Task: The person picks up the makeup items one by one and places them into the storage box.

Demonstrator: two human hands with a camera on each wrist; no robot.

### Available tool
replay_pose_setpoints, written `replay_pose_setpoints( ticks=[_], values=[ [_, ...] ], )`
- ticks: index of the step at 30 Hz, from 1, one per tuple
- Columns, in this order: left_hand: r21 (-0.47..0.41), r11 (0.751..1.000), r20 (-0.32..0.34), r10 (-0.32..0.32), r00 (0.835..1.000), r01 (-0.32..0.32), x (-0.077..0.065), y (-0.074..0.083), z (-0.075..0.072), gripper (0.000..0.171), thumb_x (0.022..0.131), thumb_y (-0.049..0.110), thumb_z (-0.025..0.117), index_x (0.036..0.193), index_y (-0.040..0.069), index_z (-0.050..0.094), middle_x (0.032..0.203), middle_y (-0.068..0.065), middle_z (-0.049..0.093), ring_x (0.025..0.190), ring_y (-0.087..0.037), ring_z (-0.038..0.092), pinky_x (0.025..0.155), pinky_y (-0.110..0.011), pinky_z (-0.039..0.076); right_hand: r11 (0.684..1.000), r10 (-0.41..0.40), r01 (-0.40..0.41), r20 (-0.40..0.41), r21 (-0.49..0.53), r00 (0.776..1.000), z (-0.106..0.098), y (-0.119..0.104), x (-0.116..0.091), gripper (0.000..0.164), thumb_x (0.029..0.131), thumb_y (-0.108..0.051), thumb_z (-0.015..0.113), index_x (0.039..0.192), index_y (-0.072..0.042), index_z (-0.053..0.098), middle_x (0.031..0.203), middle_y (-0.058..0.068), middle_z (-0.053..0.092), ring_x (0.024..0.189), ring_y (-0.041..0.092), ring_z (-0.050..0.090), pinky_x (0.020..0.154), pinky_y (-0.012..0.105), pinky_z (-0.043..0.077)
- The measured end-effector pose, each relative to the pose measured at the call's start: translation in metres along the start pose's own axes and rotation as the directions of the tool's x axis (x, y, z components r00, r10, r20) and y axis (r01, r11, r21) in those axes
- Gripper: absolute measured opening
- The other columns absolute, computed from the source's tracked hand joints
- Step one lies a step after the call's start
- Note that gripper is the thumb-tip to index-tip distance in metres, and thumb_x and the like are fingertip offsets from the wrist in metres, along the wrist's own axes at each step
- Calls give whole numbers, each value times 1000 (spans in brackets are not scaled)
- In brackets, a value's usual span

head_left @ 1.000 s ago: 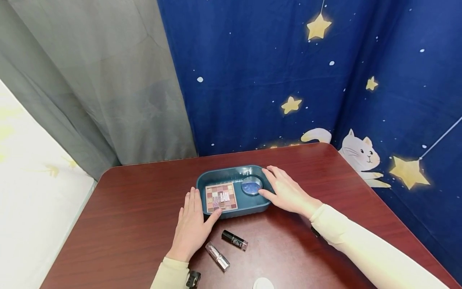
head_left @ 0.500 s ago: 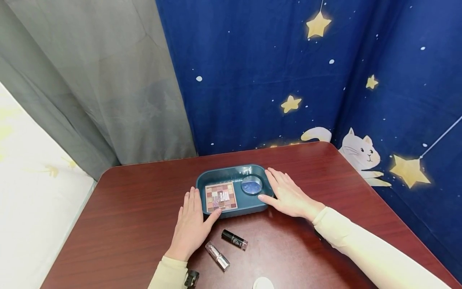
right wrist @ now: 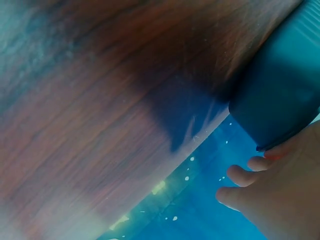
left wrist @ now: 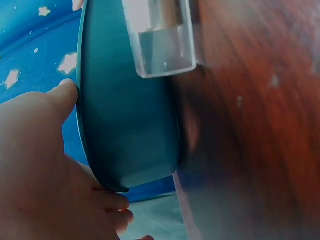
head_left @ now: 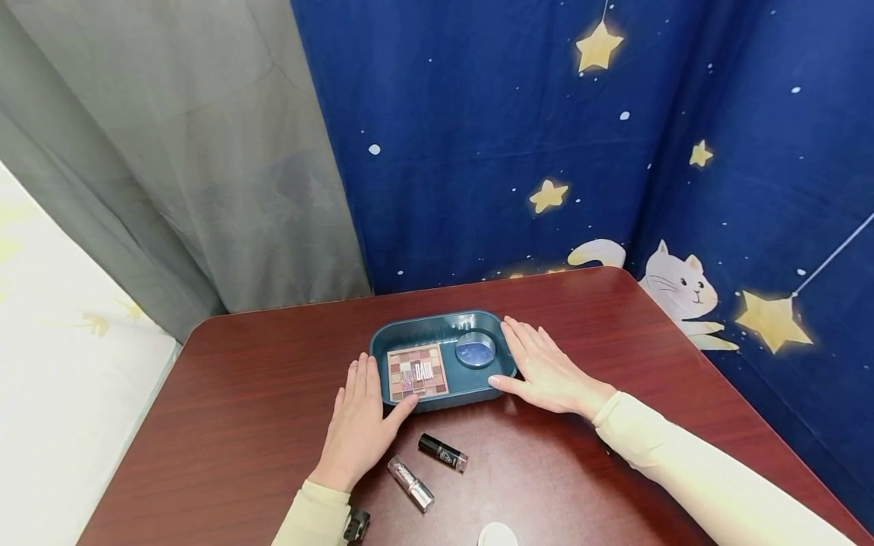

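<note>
A dark teal oval tray [head_left: 478, 393] sits on the table. Inside it, an eyeshadow palette [head_left: 416, 371] lies at the left and a round clear-lidded case [head_left: 476, 350] with a blue surface at the right. My left hand [head_left: 358, 425] rests against the tray's left end, fingers straight, thumb at the front rim. At the right end, my right hand [head_left: 546, 369] touches the rim with extended fingers and its thumb at the front right corner. In the left wrist view, the left thumb [left wrist: 65, 95] meets the tray's edge. The right wrist view shows the right hand's fingertips [right wrist: 242, 176] beside the tray.
In front of the tray lie a black lip-colour tube [head_left: 443, 453] and a silver lipstick with a clear cap [head_left: 410, 484]. A white round object [head_left: 498, 535] is cut off at the bottom edge. Curtains [head_left: 478, 152] hang behind the reddish-brown table [head_left: 253, 394].
Over the past second my right hand has shifted slightly down and right along the tray's end, its thumb moving away from the round case. The left hand, tray and contents stay nearly still.
</note>
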State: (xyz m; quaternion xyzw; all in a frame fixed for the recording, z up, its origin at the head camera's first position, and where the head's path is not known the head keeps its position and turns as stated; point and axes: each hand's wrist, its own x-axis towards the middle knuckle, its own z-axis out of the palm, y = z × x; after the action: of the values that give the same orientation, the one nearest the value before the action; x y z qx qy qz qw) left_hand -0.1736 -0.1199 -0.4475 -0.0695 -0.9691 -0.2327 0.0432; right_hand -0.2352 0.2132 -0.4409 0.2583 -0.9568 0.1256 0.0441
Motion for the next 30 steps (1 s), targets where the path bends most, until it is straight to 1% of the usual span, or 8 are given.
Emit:
replay_pose_setpoints(
  ticks=[5,9,15,19,22,25,27,30],
  values=[
    [28,1000,3,6,1000,-7,1,0,-4,104,93,70,50,158,-4,16,166,-21,9,152,-37,8,116,-62,17,1000,0,0,5,-10,1000,1,0,0,105,91,-80,35,161,-5,14,167,12,14,152,30,15,120,55,11],
    [38,999,-17,22,1000,-21,3,1,-10,101,94,67,53,157,-5,21,165,-24,11,151,-42,11,115,-64,19,1000,-3,3,0,-20,1000,1,0,0,104,91,-80,35,161,-5,14,167,11,14,152,30,16,120,55,11],
    [40,996,-64,77,995,-75,6,2,-20,88,96,60,57,157,2,30,164,-23,15,150,-44,12,115,-64,19,1000,0,0,2,-28,1000,1,0,0,105,91,-81,35,161,-6,14,167,10,14,152,30,15,119,55,11],
    [68,987,-87,148,985,-143,7,6,-27,78,97,57,57,154,6,39,163,-21,20,149,-43,16,113,-65,22,999,0,0,2,-36,1000,1,1,0,104,91,-81,34,161,-6,15,167,10,14,152,30,16,119,56,12],
    [109,969,-90,230,969,-220,7,11,-30,71,98,54,57,150,8,46,161,-21,26,148,-43,21,111,-66,27,999,2,-2,5,-38,1000,1,0,0,104,91,-81,34,161,-6,15,167,10,14,152,30,16,119,56,12],
    [136,940,-68,323,944,-312,4,17,-33,67,98,53,57,148,9,50,159,-20,31,147,-43,24,110,-65,29,999,4,-4,9,-36,1000,1,0,1,104,91,-81,34,161,-6,16,167,10,14,152,30,16,119,56,12],
    [150,914,-42,386,921,-377,3,21,-33,66,98,53,57,148,10,50,158,-18,34,146,-42,26,109,-64,31,999,7,-6,11,-35,1000,0,-1,1,105,91,-81,34,161,-6,15,167,10,14,151,31,16,119,57,12],
    [156,869,-8,476,879,-469,2,25,-33,65,99,52,56,150,12,49,157,-16,37,145,-37,30,108,-61,34,999,14,-14,16,-36,1000,0,-1,1,105,90,-82,34,161,-7,15,167,10,14,151,31,17,118,58,13]
  ],
)
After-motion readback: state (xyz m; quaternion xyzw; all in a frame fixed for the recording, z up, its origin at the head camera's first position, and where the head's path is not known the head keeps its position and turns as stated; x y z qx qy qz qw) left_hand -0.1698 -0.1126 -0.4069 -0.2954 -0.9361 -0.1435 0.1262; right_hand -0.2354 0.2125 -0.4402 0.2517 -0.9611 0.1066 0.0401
